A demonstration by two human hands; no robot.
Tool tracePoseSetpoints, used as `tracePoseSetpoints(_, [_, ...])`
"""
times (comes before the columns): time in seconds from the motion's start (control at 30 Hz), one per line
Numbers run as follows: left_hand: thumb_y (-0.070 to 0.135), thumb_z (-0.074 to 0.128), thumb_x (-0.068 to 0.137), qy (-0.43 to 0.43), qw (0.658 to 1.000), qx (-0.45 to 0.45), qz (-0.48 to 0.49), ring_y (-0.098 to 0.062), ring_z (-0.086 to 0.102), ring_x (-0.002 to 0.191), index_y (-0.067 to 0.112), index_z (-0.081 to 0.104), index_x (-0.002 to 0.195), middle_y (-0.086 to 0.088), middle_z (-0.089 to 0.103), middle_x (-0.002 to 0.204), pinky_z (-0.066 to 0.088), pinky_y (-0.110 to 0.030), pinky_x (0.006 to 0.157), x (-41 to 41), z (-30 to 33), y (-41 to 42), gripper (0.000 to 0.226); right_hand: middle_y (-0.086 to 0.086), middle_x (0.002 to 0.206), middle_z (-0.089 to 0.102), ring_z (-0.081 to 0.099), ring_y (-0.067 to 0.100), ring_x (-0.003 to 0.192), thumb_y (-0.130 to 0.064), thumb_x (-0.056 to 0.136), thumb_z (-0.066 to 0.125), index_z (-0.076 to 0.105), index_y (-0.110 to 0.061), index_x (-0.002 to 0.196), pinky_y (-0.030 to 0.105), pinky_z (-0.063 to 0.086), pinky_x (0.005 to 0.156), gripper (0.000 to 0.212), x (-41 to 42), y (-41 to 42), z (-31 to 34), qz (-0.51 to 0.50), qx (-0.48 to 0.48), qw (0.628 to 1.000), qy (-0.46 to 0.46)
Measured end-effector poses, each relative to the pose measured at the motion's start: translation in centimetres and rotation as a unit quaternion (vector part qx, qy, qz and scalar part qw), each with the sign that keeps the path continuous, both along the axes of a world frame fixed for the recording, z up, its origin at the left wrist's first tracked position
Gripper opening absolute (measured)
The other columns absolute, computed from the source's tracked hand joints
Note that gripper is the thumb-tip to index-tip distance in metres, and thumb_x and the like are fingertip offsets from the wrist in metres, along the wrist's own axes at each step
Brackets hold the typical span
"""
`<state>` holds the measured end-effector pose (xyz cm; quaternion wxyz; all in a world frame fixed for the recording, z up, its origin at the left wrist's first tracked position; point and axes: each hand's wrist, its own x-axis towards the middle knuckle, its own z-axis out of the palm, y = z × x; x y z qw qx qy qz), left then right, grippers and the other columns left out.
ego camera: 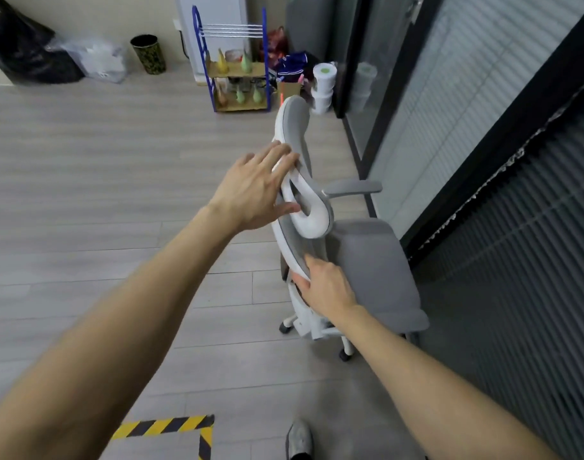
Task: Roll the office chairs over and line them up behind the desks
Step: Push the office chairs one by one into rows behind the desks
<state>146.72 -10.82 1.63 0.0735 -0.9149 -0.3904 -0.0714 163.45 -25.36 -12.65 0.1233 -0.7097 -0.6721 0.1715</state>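
Observation:
A grey office chair [377,260] with a white frame and white wheeled base stands on the wooden floor beside a glass wall, its seat facing right. My left hand [251,190] lies on the back of the white headrest [304,200], fingers spread over its edge and thumb under it. My right hand [327,287] grips the white rim of the backrest lower down, fingers curled over it. No desk is in view.
A blue shelf rack [234,61] with small items stands at the far wall, with white rolls [324,84], bags and a dark bin [149,54] nearby. Glass wall with blinds [483,161] runs along the right. Yellow-black floor tape [171,426] and my shoe [299,439] are below.

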Motion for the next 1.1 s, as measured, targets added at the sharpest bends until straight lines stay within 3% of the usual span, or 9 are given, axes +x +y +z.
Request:
tracePoseSetpoints(0.07, [0.087,0.042,0.098,0.051,0.997,0.011,-0.058,-0.030,0.022,0.167,0.019,0.036,0.167,-0.010,0.033,0.176,0.030,-0.053,0.131,1.9,0.3,2.1,0.097,0.011,0.105,0.076,0.073,0.037,0.092,-0.046,0.104,0.065,0.062,-0.015,0.123,0.043,0.058,0.080,0.036,1.0,-0.6,0.1,0.014,-0.005,1.000,0.013])
tracePoseSetpoints(0.17, [0.094,0.041,0.094,0.047,0.991,0.034,-0.122,-0.035,0.048,0.149,0.015,0.064,0.132,-0.012,0.065,0.140,0.029,-0.053,0.131,2.3,-0.5,3.5,0.090,0.005,0.108,0.078,0.072,0.036,0.095,-0.045,0.101,0.067,0.062,-0.020,0.131,0.043,0.058,0.083,0.039,2.3,-1.8,0.0,0.031,-0.005,0.998,0.053])
tracePoseSetpoints(0.3, [0.096,0.044,0.091,-0.027,0.989,0.083,-0.120,-0.033,0.058,0.122,0.014,0.061,0.111,-0.007,0.064,0.115,0.029,-0.049,0.130,1.8,-2.4,1.4,0.086,0.001,0.119,0.077,0.071,0.034,0.104,-0.042,0.101,0.068,0.061,-0.023,0.142,0.041,0.055,0.088,0.046,3.1,-3.2,-0.2,0.047,-0.010,0.997,0.067])
tracePoseSetpoints(0.5, [0.097,0.035,0.093,0.004,0.992,0.109,-0.063,-0.031,0.056,0.110,0.014,0.061,0.108,-0.005,0.061,0.105,0.026,-0.052,0.131,2.6,-2.3,-3.5,0.088,0.002,0.110,0.075,0.070,0.034,0.098,-0.040,0.101,0.066,0.061,-0.026,0.134,0.044,0.057,0.085,0.036,5.2,-6.0,-0.4,0.066,-0.033,0.995,0.074])
tracePoseSetpoints(0.7, [0.093,0.039,0.094,0.020,0.990,0.137,0.031,-0.032,0.060,0.104,0.013,0.063,0.105,-0.004,0.062,0.097,0.017,-0.059,0.134,4.5,-2.9,-11.8,0.084,0.011,0.132,0.072,0.067,0.039,0.118,-0.032,0.102,0.069,0.059,-0.017,0.147,0.046,0.055,0.097,0.049,9.1,-11.1,-0.8,0.083,-0.055,0.992,0.071])
tracePoseSetpoints(0.8, [0.093,0.042,0.092,0.023,0.986,0.135,0.095,-0.033,0.060,0.103,0.013,0.064,0.103,-0.004,0.061,0.094,0.021,-0.060,0.131,5.7,-2.8,-16.7,0.084,0.007,0.139,0.068,0.064,0.035,0.123,-0.030,0.104,0.065,0.053,-0.023,0.152,0.043,0.053,0.099,0.050,11.7,-13.4,-0.3,0.119,-0.086,0.987,0.069])
tracePoseSetpoints(0.97, [0.090,0.037,0.097,-0.020,0.981,0.120,0.153,-0.033,0.059,0.099,0.018,0.068,0.106,-0.005,0.065,0.094,0.039,-0.055,0.116,7.7,-1.9,-23.6,0.079,0.012,0.143,0.057,0.052,0.035,0.134,-0.022,0.108,0.058,0.046,-0.012,0.151,0.049,0.041,0.115,0.046,14.9,-17.2,-0.4,0.169,-0.050,0.984,-0.031])
tracePoseSetpoints(1.03, [0.089,0.039,0.098,-0.040,0.984,0.090,0.149,-0.030,0.060,0.103,0.024,0.070,0.116,-0.001,0.068,0.099,0.041,-0.051,0.112,6.7,-1.3,-24.8,0.074,0.010,0.140,0.057,0.052,0.033,0.133,-0.031,0.104,0.061,0.048,-0.012,0.145,0.047,0.038,0.118,0.047,15.2,-18.4,-0.2,0.151,-0.008,0.986,-0.068])
tracePoseSetpoints(1.1, [0.090,0.039,0.097,-0.040,0.986,0.051,0.156,-0.028,0.061,0.109,0.028,0.069,0.122,0.001,0.070,0.108,0.040,-0.048,0.116,3.9,-1.0,-25.6,0.074,0.010,0.136,0.059,0.053,0.033,0.130,-0.057,0.096,0.062,0.052,-0.011,0.142,0.049,0.037,0.120,0.067,15.0,-19.2,0.1,0.144,0.013,0.985,-0.099])
